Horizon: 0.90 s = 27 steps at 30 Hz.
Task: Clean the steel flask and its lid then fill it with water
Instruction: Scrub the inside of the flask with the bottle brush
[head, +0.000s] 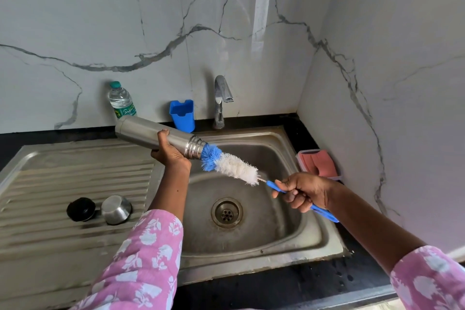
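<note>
My left hand grips the steel flask near its neck, holding it almost level above the sink's left edge with the open mouth facing right. My right hand grips the blue handle of a bottle brush. Its blue and white bristles point into the flask's mouth, with the blue tip at the rim. On the ribbed drainboard lie the black inner lid and the steel cup lid, side by side.
The steel sink has a drain in the middle and a tap behind it, with no water running. A blue holder and a plastic water bottle stand by the wall. A pink sponge in a tray sits to the right.
</note>
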{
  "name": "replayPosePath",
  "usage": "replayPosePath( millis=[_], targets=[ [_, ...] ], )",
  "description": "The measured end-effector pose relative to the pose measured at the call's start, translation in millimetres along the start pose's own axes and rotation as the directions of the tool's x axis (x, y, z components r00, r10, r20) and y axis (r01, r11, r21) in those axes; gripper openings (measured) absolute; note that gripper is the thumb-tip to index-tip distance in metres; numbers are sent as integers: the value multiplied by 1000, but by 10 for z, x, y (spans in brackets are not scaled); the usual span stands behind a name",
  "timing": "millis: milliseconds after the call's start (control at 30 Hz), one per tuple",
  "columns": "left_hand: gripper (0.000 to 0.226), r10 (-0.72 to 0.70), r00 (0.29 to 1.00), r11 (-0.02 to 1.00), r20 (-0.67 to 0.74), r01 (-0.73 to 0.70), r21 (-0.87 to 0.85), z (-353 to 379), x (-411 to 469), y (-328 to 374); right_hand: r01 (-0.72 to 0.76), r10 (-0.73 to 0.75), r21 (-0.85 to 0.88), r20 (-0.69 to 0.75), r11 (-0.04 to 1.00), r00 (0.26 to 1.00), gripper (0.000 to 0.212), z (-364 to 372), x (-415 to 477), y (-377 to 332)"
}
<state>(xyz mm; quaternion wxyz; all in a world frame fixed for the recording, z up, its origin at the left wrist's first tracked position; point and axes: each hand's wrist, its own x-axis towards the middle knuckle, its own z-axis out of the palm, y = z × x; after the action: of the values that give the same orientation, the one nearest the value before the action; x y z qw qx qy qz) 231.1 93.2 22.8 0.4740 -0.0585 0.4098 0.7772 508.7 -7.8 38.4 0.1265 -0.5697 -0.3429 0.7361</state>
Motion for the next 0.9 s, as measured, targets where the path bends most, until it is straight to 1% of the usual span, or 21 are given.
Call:
replayPosePath(
  millis=[67, 100, 133, 167, 200, 233, 267, 300, 333, 367, 400, 433, 500, 567, 633, 667, 700, 767, 800, 833, 900],
  targets=[
    [51, 21, 1000, 1000, -2, -21, -7, 15, -7, 0, 120, -125, -72, -66, 990, 990, 23, 15, 13, 30],
    [49, 35, 999, 999, -3, -35, -5, 20, -6, 4, 199, -226, -199, -121, 959, 967, 21, 35, 25, 40],
    [48, 49, 999, 999, -5, -49, 5, 23, 0, 5, 245, -343, -415, -178, 876, 922, 22, 63, 30, 40],
    [48, 58, 998, 998, -8, -58, 22, 19, 1, 3, 201, -462, -672, -234, 713, 855, 27, 87, 53, 49],
    [48, 64, 998, 997, -10, -63, 36, 18, -8, -1, 64, -589, -872, -272, 485, 761, 31, 112, 92, 67],
    [49, 69, 998, 997, -12, -68, 40, 21, -20, -5, -94, -750, -962, -260, 257, 609, 29, 133, 147, 96],
    [50, 67, 998, 997, -16, -67, 31, 19, -27, -10, -192, -884, -976, -180, 105, 432, 25, 161, 193, 122],
    [51, 59, 998, 998, -22, -58, 18, 10, -36, -24, -227, -954, -974, -87, 20, 286, 27, 171, 218, 152],
    [51, 50, 998, 999, -32, -50, 7, -8, -47, -36, -228, -987, -973, -3, -34, 158, 31, 156, 235, 173],
    [51, 48, 998, 999, -48, -49, -3, -50, -53, -42, -219, -996, -973, 64, -76, 65, 35, 124, 256, 176],
    [53, 46, 997, 999, -64, -47, -12, -101, -52, -57, -221, -993, -968, 118, -119, 16, 39, 72, 273, 187],
    [56, 40, 996, 999, -80, -42, -17, -162, -43, -77, -229, -987, -961, 160, -155, -2, 45, 34, 279, 202],
    [66, 31, 993, 999, -115, -34, -18, -300, -33, -100, -217, -975, -952, 220, -215, 1, 54, -9, 301, 247],
    [68, 45, 989, 998, -143, -49, -28, -393, -50, -98, -172, -971, -956, 234, -239, 52, 56, -13, 327, 323],
    [69, 56, 987, 998, -152, -61, -26, -458, -56, -99, -86, -978, -981, 160, -172, 131, 51, 21, 331, 381],
    [68, 60, 987, 998, -148, -65, -27, -480, -72, -101, -51, -976, -993, 91, -103, 198, 45, 44, 315, 392],
    [67, 62, 987, 997, -147, -67, -26, -501, -87, -107, -33, -958, -999, 1, -11, 286, 40, 76, 284, 389],
    [65, 73, 986, 997, -147, -77, -26, -531, -78, -130, -15, -840, -976, -193, 215, 508, 33, 123, 234, 374],
    [63, 81, 986, 996, -145, -85, -26, -541, -77, -135, 12, -755, -944, -256, 329, 603, 31, 153, 212, 352],
    [62, 85, 986, 996, -142, -90, -29, -543, -84, -132, 61, -677, -892, -294, 448, 675, 33, 184, 190, 320],
    [59, 89, 986, 995, -142, -95, -36, -538, -85, -125, 187, -553, -701, -339, 688, 761, 39, 225, 164, 260]
  ],
)
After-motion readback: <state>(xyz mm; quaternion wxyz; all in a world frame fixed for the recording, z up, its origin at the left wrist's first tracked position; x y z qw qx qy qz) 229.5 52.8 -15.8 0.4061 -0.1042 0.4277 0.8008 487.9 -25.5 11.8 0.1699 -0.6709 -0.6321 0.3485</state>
